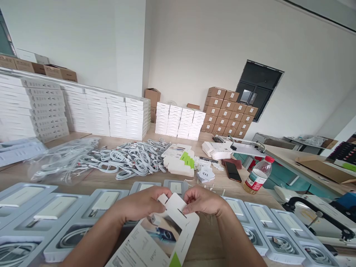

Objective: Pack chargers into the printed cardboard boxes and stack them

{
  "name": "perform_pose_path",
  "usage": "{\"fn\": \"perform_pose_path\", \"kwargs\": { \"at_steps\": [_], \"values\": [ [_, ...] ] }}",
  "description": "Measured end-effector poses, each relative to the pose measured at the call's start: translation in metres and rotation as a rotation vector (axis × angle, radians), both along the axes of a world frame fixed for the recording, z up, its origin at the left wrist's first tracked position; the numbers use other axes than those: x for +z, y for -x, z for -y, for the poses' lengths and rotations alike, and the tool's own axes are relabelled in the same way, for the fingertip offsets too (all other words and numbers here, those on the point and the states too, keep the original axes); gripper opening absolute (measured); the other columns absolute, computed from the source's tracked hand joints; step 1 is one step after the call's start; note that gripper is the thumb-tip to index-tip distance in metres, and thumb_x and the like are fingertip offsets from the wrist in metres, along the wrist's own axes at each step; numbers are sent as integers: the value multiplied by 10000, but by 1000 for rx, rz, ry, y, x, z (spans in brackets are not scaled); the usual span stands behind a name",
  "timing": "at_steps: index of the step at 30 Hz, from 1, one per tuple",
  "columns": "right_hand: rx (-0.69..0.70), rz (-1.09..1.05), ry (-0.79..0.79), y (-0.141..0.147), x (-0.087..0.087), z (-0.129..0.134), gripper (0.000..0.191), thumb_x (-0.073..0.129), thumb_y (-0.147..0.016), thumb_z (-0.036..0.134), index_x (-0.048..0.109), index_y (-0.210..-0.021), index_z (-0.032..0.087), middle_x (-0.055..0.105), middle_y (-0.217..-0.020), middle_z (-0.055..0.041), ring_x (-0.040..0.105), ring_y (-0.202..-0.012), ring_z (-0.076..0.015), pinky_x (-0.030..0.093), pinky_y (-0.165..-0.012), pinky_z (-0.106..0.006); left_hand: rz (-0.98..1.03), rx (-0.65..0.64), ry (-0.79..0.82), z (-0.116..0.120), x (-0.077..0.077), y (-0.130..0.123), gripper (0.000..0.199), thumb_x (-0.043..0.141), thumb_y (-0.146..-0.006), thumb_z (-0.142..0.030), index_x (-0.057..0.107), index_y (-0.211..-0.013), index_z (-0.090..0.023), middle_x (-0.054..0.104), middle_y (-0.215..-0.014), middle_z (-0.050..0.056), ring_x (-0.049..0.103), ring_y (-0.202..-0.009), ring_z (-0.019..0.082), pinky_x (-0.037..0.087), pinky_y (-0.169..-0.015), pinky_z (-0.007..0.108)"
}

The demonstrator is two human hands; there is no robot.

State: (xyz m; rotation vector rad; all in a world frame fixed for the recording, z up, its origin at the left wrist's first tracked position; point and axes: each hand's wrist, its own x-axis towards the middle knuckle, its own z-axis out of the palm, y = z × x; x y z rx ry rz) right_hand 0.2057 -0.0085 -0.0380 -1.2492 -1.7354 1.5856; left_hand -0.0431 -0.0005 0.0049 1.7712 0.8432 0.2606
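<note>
Printed card box (158,233) slants over the desk (210,241), between rows of trays (286,258); the left hand (139,204) and right hand (204,200) both pinch its slotted top flap. From where I'm standing, an uneven tug could crease or tear the thin card at those slots. Both forearms pass close to trays, so a stray elbow might jog one and unseat its coiled cable (73,237).

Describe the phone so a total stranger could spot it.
Start at the stack of brown cartons by the back wall, then look down to the wooden table in front. Between the pile of white cards and the red-capped bottle lies the phone. It is a flat, dark-screened rectangle, much wider than the slim black pen nearby.
</note>
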Motion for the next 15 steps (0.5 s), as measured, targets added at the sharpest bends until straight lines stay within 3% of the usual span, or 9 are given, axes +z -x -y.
{"fn": "perform_pose_path", "kwargs": {
  "at_steps": [4, 8, 10, 15],
  "values": [
    [36, -34, 3, -3, 3, 3, 413, 882, -564, 479, 695, -722, 146, 596, -556, 56, 468, -472, -64, 318, -433, -188, 16, -2, 37, -2, -3, 1, 259, 600, -750, -275, 627, -997, -199, 535, -730, -29, 499, -619, 137, 348, -524, 207],
    [1, -241, 71, -7, 0, 4, 495, 735, -716, 613, 709, -796, 125, 633, -568, 18, 515, -420, -74, 302, -363, -186, 96, -65, 62, -7, -7, 5, 291, 652, -736, -314, 644, -1004, -200, 604, -834, -4, 570, -721, 172, 418, -589, 220],
    [4, -296, 109, -7, -2, 4, 494, 767, -692, 589, 713, -827, 116, 637, -558, 18, 495, -382, -65, 258, -328, -179, 109, -82, 64, -9, -9, 7, 315, 670, -737, -335, 647, -1021, -199, 622, -863, 4, 586, -744, 181, 431, -601, 225],
    [164, -224, 154, -4, 0, 5, 424, 824, -665, 483, 723, -851, 115, 540, -478, 80, 352, -331, -18, 189, -318, -162, 109, -78, 62, -11, -11, 9, 308, 686, -750, -351, 646, -1013, -196, 618, -842, -5, 575, -710, 161, 422, -590, 217]
  ]
}}
